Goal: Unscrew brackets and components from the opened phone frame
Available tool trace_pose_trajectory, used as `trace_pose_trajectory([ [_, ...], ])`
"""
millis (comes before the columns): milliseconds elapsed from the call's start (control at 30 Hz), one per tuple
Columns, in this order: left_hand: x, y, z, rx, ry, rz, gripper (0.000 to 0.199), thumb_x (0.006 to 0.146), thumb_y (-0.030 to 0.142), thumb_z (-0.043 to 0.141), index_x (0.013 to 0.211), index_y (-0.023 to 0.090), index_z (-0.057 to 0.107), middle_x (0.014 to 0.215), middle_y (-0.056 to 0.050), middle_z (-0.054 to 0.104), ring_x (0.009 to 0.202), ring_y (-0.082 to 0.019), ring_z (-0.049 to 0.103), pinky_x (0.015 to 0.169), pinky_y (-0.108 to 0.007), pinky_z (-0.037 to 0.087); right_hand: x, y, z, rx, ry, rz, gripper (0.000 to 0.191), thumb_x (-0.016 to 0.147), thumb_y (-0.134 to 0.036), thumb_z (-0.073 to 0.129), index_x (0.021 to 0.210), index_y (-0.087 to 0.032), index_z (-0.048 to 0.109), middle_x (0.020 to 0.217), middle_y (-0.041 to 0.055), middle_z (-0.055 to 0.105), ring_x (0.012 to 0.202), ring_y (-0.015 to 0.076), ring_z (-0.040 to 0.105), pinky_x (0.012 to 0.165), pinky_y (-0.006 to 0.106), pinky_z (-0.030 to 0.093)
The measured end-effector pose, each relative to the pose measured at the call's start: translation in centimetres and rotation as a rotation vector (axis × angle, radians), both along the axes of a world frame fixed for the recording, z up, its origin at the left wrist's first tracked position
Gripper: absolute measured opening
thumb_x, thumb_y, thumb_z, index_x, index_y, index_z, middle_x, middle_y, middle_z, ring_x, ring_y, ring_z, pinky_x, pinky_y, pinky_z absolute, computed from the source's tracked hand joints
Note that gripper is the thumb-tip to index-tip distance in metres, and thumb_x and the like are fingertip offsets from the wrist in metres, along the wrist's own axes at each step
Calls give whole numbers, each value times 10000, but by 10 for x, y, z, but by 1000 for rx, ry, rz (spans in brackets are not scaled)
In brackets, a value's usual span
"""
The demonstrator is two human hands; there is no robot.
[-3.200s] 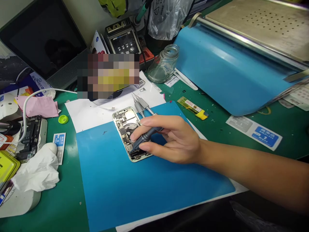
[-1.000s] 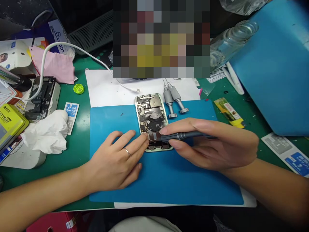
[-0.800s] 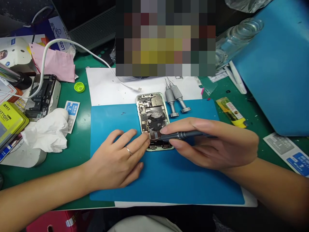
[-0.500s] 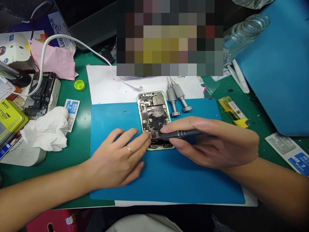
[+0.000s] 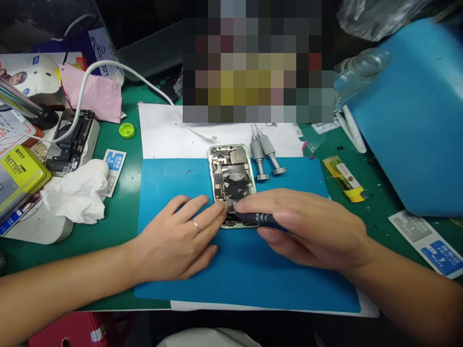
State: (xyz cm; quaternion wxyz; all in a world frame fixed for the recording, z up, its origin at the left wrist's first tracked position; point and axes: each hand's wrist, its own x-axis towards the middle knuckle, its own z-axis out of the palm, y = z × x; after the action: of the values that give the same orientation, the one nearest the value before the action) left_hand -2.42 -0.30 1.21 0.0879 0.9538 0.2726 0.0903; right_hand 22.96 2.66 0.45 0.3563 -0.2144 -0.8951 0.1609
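An opened phone (image 5: pixel 237 168), its inner parts bare and its frame pale green, lies upright in my view on the blue mat (image 5: pixel 188 296). My left hand (image 5: pixel 181 236), a ring on one finger, rests its extended fingertips on the phone's lower left edge, the thumb apart on the mat. My right hand (image 5: pixel 311 226) grips a dark, pen-like tool (image 5: pixel 265 220) with a ribbed handle over the phone's lower end. The index finger lies along the tool, and its tip is hard to make out. Two grey screwdrivers (image 5: pixel 264 152) lie right of the phone.
A white cable (image 5: pixel 144 82) arches over the back left, ending on white paper (image 5: pixel 159 130). Left are another opened phone (image 5: pixel 68 140), crumpled tissue (image 5: pixel 79 190) and a yellow battery box (image 5: pixel 25 173). A yellow tube (image 5: pixel 343 178), a glass jar (image 5: pixel 358 72) and a card (image 5: pixel 427 243) lie right.
My right hand has turned more palm-down, and its index finger has moved left along the tool. The tool now sits slightly lower on the phone. My left hand stays in place.
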Motion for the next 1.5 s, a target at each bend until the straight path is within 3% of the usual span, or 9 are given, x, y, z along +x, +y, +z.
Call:
trace_pose_trajectory([
  [67,-1,0,0,-1,-12,2,498,1032,335,415,1423,41,505,1476,-117,552,1268,-316,494,996,-443,408,-3,2,3,43,35,62,701,964,-76,473,1596,-194,190,1022,109,747,992,179,735,829,353,658],
  [200,-2,-1,0,0,-43,2,482,1025,292,421,1432,41,476,1474,-124,551,1270,-311,494,1000,-435,424,-8,3,5,55,93,54,669,935,-18,481,1556,-152,274,1004,99,731,1017,170,710,848,361,646],
  [400,-1,-2,-1,9,-68,6,366,985,224,450,1287,57,573,1438,-138,576,1225,-315,523,965,-431,464,-12,3,6,141,34,14,263,923,-86,562,1172,-165,546,922,102,706,824,164,677,706,321,627],
  [567,-1,-2,-1,6,-65,4,341,977,219,460,1250,59,587,1430,-150,578,1206,-314,533,946,-430,487,-12,2,6,108,106,38,421,896,2,508,1298,-114,465,976,109,719,1014,174,690,884,360,614],
  [767,-2,-1,0,10,-55,2,366,977,223,456,1282,63,580,1436,-146,573,1203,-321,528,933,-436,490,-13,3,8,138,56,-2,236,915,-88,572,1134,-173,566,911,85,708,857,166,692,741,328,626],
  [933,-1,0,0,6,-61,-3,387,976,214,455,1299,37,571,1427,-163,578,1177,-319,535,917,-437,495,-13,2,8,115,105,9,348,879,7,511,1193,-141,536,962,108,725,983,174,702,847,368,631],
  [1100,-1,-1,0,-1,-59,-2,386,972,217,462,1298,43,575,1433,-162,573,1179,-318,534,915,-442,498,-12,2,8,144,66,-28,175,931,-108,551,1086,-190,565,893,66,712,857,153,691,746,334,633],
  [1267,-2,-1,0,-3,-54,-2,359,965,216,471,1263,56,591,1434,-170,569,1181,-312,539,908,-434,506,-13,2,10,105,97,11,280,894,-23,503,1135,-147,572,1013,117,730,1014,172,702,858,365,630],
  [1500,-1,-1,1,4,-59,-3,382,967,214,471,1290,43,580,1434,-160,575,1180,-318,529,917,-440,506,-13,3,9,150,89,-22,172,915,-108,562,1071,-177,588,889,78,717,865,171,700,747,354,639],
])
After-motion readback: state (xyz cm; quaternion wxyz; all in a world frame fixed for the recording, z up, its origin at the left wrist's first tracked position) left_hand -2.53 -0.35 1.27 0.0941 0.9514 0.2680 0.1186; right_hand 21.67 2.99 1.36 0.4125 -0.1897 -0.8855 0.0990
